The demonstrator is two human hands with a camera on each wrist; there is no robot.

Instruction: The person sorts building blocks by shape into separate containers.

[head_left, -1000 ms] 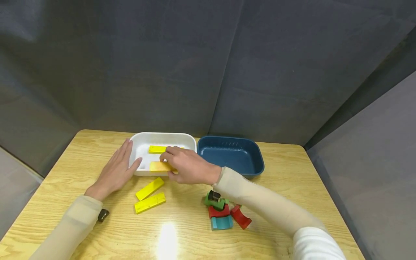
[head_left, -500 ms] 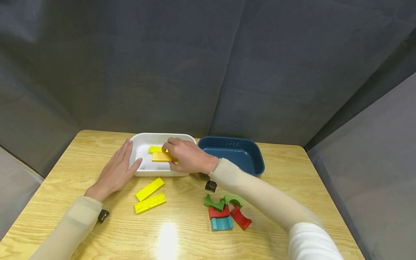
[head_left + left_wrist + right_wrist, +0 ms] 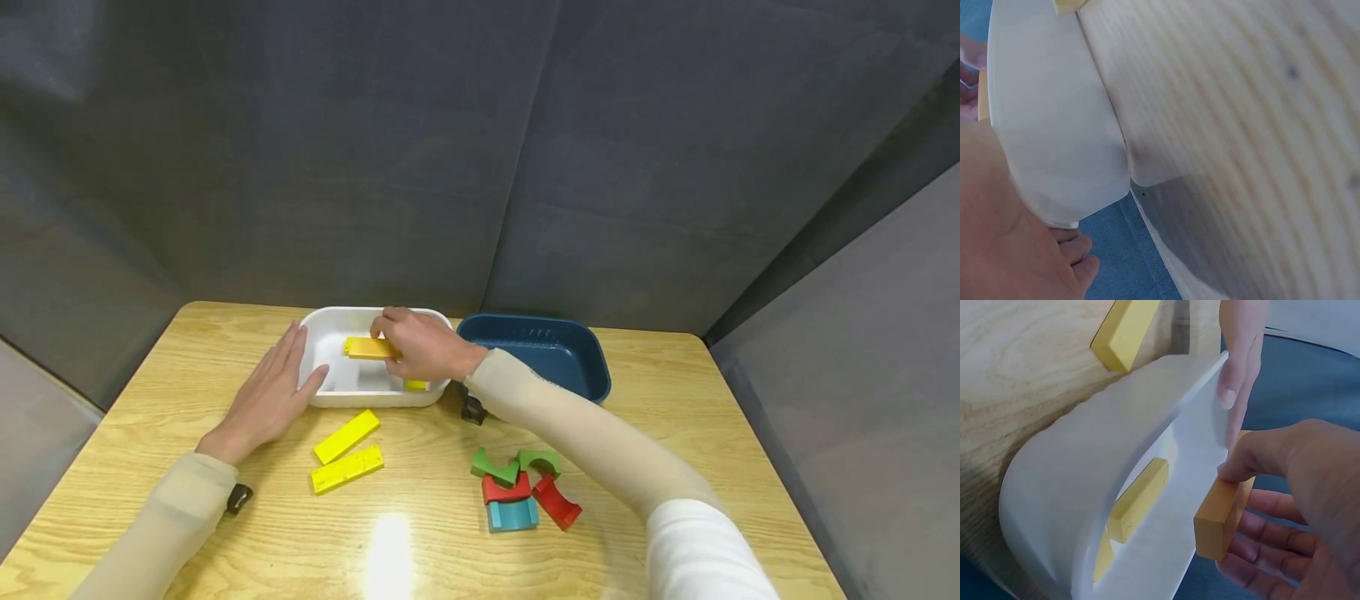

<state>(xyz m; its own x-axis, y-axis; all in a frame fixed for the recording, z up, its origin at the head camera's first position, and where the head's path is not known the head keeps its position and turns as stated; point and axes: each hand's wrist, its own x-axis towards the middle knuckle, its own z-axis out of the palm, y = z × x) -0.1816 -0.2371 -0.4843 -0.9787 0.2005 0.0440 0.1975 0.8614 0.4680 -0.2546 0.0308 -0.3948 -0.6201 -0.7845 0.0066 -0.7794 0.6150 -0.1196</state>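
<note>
In the head view my right hand (image 3: 427, 343) pinches a yellow rectangular block (image 3: 367, 348) between thumb and fingers, above the white bin (image 3: 375, 399). The right wrist view shows this held block (image 3: 1213, 522) as more orange, raised over the bin's open top. Two yellow blocks lie inside; one block (image 3: 1139, 501) shows well there, the other mostly hidden behind the bin wall. My left hand (image 3: 262, 396) has its fingers extended along the bin's left end, thumb at the near rim. Two more yellow blocks (image 3: 347, 469) lie on the table in front.
A dark blue bin (image 3: 551, 362) stands right beside the white one. Nearer on the wooden table (image 3: 645, 392) sit curved blocks: two green (image 3: 538, 461), two red (image 3: 557, 502) and one teal (image 3: 513, 517). Dark cloth (image 3: 375, 150) hangs behind the table.
My right hand has carried the held block away from the bin's near rim toward its far side. A block inside at the right has come into view. The left hand stays put.
</note>
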